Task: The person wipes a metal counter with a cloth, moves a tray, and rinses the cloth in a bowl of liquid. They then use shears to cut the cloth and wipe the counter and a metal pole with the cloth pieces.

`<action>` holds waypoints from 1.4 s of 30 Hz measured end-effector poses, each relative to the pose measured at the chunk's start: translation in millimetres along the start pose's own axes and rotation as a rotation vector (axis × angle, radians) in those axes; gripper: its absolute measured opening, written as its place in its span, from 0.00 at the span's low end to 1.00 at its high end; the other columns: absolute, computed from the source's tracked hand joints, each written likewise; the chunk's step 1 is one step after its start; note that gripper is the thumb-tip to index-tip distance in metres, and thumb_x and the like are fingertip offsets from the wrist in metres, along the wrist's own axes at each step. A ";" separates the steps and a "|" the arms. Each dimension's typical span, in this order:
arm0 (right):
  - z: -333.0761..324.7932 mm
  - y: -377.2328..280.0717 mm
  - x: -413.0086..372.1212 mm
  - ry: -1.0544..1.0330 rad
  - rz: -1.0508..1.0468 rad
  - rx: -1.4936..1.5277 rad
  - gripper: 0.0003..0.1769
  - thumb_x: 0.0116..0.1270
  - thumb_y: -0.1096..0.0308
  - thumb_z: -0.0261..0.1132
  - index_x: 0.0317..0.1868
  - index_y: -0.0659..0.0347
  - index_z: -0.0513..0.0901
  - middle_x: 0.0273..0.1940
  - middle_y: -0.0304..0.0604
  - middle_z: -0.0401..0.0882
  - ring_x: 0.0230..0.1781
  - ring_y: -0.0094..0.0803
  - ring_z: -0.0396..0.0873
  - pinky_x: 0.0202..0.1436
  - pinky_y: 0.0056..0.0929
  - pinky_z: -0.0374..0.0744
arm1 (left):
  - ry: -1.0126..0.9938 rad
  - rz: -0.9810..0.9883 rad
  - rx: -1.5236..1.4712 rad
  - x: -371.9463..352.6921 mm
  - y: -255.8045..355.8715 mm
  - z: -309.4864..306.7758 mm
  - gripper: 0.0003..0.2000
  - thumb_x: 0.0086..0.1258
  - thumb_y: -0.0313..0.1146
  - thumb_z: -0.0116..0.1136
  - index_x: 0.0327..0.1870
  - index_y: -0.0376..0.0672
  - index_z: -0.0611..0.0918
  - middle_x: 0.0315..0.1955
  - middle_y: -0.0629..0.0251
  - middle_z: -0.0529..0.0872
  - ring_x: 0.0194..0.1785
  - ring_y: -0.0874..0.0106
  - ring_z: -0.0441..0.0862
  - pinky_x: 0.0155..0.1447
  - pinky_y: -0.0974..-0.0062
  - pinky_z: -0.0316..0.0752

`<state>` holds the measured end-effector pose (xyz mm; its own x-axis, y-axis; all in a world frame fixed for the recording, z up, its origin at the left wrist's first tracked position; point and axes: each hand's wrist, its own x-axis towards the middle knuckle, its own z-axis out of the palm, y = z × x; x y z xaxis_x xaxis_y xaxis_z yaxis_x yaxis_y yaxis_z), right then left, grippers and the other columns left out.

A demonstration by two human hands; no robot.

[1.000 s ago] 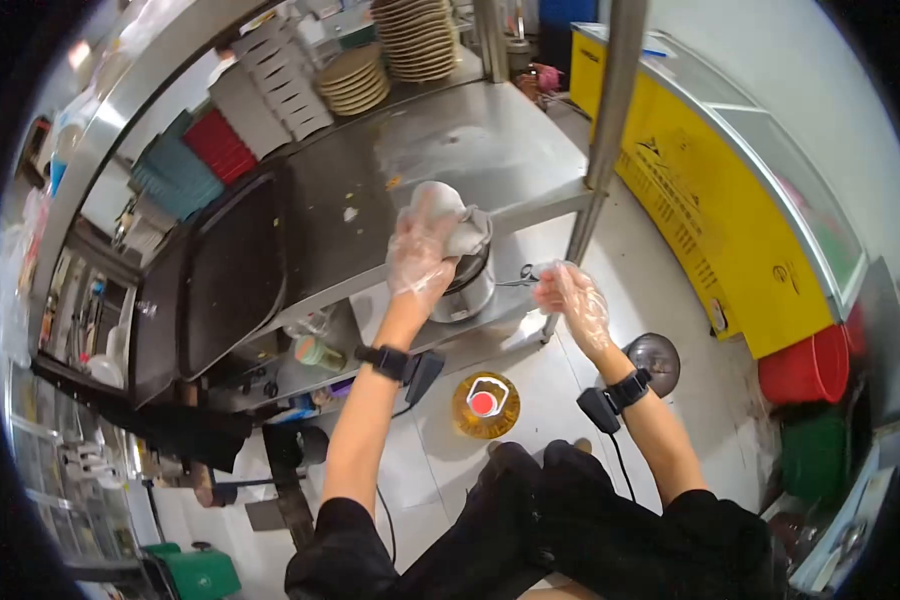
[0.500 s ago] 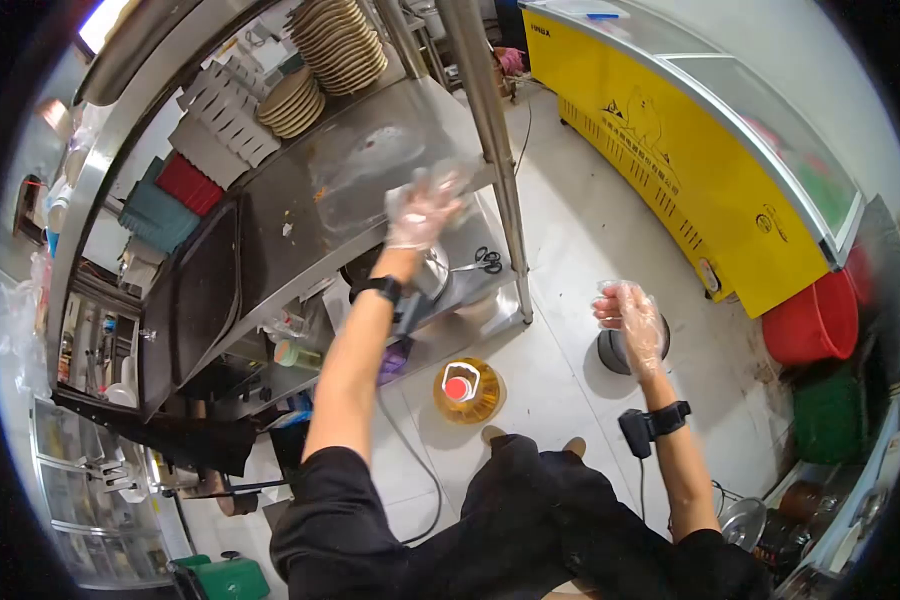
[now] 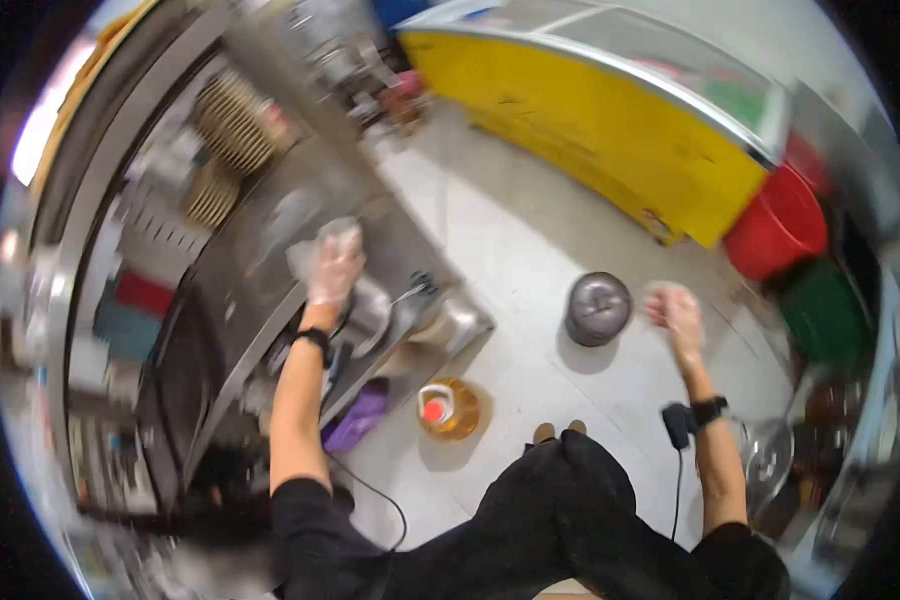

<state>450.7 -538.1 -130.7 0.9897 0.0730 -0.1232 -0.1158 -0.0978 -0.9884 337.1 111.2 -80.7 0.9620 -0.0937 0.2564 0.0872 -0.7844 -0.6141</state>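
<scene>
My left hand (image 3: 335, 268), in a clear loose plastic glove, is over the front edge of the steel shelf (image 3: 300, 190). Its fingers look spread, though blurred, and I make out nothing in them. Below that hand are a round metal pot (image 3: 368, 315) and black-handled scissors (image 3: 422, 284) on a lower shelf. My right hand (image 3: 676, 308), gloved the same way, hangs over the floor with loosely bent fingers and nothing visible in them. Left of it stands a dark round lidded pot (image 3: 600, 308), apart from the hand. Both wrists wear black bands.
A jug of yellow oil (image 3: 450, 410) with a red cap stands on the tiled floor near my feet. A purple bag (image 3: 358, 415) lies beside the shelving. Stacked plates (image 3: 235, 125) sit on the shelf. Beyond are a yellow chest freezer (image 3: 580, 125) and a red bucket (image 3: 778, 225).
My view has turned, so the shelf sits further left. The dark pot, earlier partly behind my right hand, now shows whole to its left. My left hand remains near the shelf edge.
</scene>
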 end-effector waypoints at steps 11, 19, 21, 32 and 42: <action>-192.1 -4.6 3.0 0.458 0.001 0.381 0.18 0.77 0.52 0.56 0.53 0.57 0.79 0.44 0.40 0.86 0.36 0.25 0.84 0.37 0.24 0.83 | -0.038 -0.197 -0.451 62.6 64.1 -83.7 0.17 0.68 0.32 0.55 0.57 0.40 0.80 0.52 0.61 0.81 0.50 0.63 0.79 0.54 0.60 0.74; -436.0 57.4 -102.6 1.023 0.041 0.522 0.12 0.74 0.59 0.58 0.48 0.58 0.79 0.37 0.40 0.85 0.32 0.26 0.83 0.33 0.24 0.82 | -0.045 -0.497 -1.636 110.9 267.6 -190.0 0.18 0.64 0.29 0.58 0.55 0.34 0.81 0.45 0.60 0.84 0.43 0.65 0.82 0.46 0.65 0.78; -492.0 59.0 -112.1 1.146 0.089 0.464 0.09 0.72 0.61 0.59 0.42 0.56 0.79 0.35 0.38 0.84 0.30 0.25 0.82 0.30 0.23 0.79 | -0.245 -0.524 -1.891 124.7 338.5 -205.2 0.18 0.63 0.29 0.59 0.54 0.32 0.81 0.43 0.60 0.85 0.41 0.65 0.83 0.44 0.66 0.79; -847.2 157.5 -85.8 1.480 0.210 0.819 0.29 0.73 0.43 0.57 0.37 0.67 0.77 0.25 0.43 0.79 0.22 0.31 0.76 0.20 0.27 0.73 | -0.940 -0.762 -2.359 180.7 728.8 -368.8 0.13 0.67 0.27 0.62 0.51 0.39 0.80 0.40 0.64 0.87 0.39 0.67 0.85 0.40 0.69 0.81; -1113.9 342.2 -122.1 1.161 -0.034 1.200 0.43 0.68 0.35 0.59 0.58 0.73 0.74 0.50 0.53 0.81 0.47 0.43 0.82 0.53 0.41 0.82 | -1.071 -0.738 -2.087 223.8 819.6 -469.5 0.22 0.66 0.20 0.61 0.61 0.44 0.73 0.40 0.62 0.85 0.36 0.68 0.83 0.38 0.72 0.78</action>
<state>384.1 -1686.1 -355.5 0.4616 -0.7202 -0.5179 0.4546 0.6934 -0.5590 502.4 -840.5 -176.3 0.7130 0.0318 -0.7005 0.6968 0.0794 0.7129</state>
